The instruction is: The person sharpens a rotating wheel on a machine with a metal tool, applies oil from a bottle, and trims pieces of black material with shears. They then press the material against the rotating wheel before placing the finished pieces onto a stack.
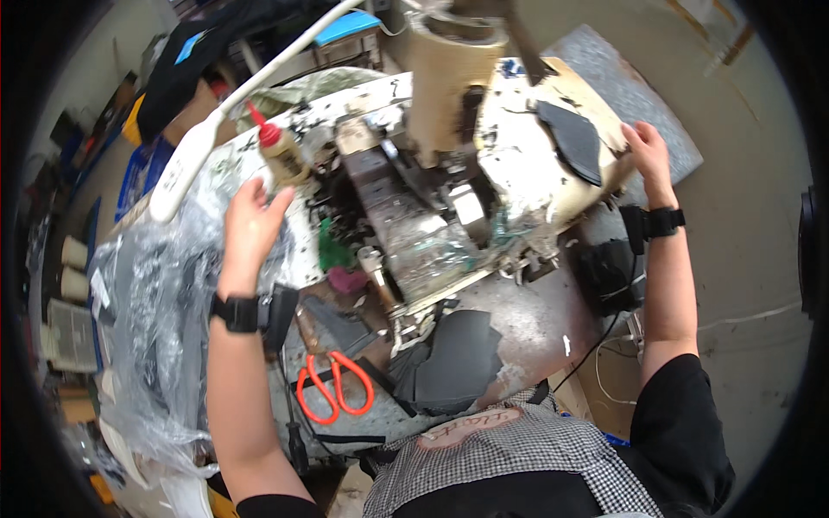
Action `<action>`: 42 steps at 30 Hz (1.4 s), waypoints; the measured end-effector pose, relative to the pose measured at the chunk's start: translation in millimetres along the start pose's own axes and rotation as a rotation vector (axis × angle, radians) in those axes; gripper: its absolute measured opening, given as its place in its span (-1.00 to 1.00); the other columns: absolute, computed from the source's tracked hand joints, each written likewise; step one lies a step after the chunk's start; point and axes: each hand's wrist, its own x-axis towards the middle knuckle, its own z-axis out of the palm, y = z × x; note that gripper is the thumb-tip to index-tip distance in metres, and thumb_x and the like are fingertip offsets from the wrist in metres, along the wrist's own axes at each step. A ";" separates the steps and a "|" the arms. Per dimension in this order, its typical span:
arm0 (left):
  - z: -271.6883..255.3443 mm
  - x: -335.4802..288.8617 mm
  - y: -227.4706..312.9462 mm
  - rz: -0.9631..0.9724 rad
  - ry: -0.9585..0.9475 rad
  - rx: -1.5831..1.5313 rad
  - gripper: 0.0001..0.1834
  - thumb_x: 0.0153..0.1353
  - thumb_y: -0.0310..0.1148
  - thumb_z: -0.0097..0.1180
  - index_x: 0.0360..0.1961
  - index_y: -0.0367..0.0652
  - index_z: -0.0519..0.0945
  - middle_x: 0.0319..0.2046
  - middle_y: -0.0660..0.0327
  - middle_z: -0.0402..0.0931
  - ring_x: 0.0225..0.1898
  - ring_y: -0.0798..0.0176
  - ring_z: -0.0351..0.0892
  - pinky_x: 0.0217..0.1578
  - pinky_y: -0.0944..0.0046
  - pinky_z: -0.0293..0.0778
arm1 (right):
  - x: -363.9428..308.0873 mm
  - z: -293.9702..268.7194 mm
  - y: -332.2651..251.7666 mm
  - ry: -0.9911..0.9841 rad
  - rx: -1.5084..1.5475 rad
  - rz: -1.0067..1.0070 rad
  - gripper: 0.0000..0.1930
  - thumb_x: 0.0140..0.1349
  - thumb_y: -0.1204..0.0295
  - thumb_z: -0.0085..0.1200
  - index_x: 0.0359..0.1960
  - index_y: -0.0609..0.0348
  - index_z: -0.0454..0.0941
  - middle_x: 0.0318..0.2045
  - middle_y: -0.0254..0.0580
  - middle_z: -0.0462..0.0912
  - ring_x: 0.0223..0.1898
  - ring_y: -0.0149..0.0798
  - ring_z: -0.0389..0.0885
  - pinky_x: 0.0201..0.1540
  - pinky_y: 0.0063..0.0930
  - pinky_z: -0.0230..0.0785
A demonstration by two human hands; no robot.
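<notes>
While the left hand [252,223] rises with loose, released fingers just below the red-capped glue bottle [278,148], grasping nothing, the right hand [648,154] rests spread at the far edge of the stained machine's worn white surface [518,164], beside a dark cut leather piece [572,142], fingers open on it. The step looks like reaching for glue; closing around the bottle would call for a short lift forward. Orange-handled scissors [335,387] lie on the tabletop [527,319].
</notes>
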 end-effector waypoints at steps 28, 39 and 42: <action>132.7 7.1 25.2 1.333 -0.693 -0.098 -0.74 0.08 -0.45 0.05 -0.20 -0.20 0.66 -0.20 -0.01 0.62 -0.11 -0.02 0.59 -0.10 0.20 0.49 | 29.5 20.5 28.7 -0.304 -0.059 -0.022 -0.44 0.38 0.05 -0.22 0.15 0.33 0.37 0.10 0.01 0.48 0.15 -0.16 0.39 0.23 -0.41 0.12; 91.2 0.0 55.7 0.983 -0.911 0.465 -0.72 -0.16 -0.56 0.19 -0.31 -0.25 0.65 -0.26 -0.04 0.62 -0.13 -0.07 0.60 -0.13 0.13 0.53 | 44.4 11.3 49.2 -0.347 0.062 -0.004 -0.43 0.37 0.03 -0.19 0.18 0.28 0.33 0.11 -0.11 0.44 0.14 -0.24 0.34 0.22 -0.43 0.09; 94.1 -3.2 54.0 0.922 -0.940 0.563 -0.63 -0.17 -0.56 0.24 -0.21 -0.23 0.63 -0.20 -0.03 0.61 -0.07 -0.07 0.58 -0.09 0.13 0.53 | 26.4 22.3 21.9 -0.362 0.063 0.114 -0.43 0.37 0.03 -0.18 0.17 0.28 0.34 0.09 -0.12 0.45 0.10 -0.27 0.35 0.20 -0.43 0.10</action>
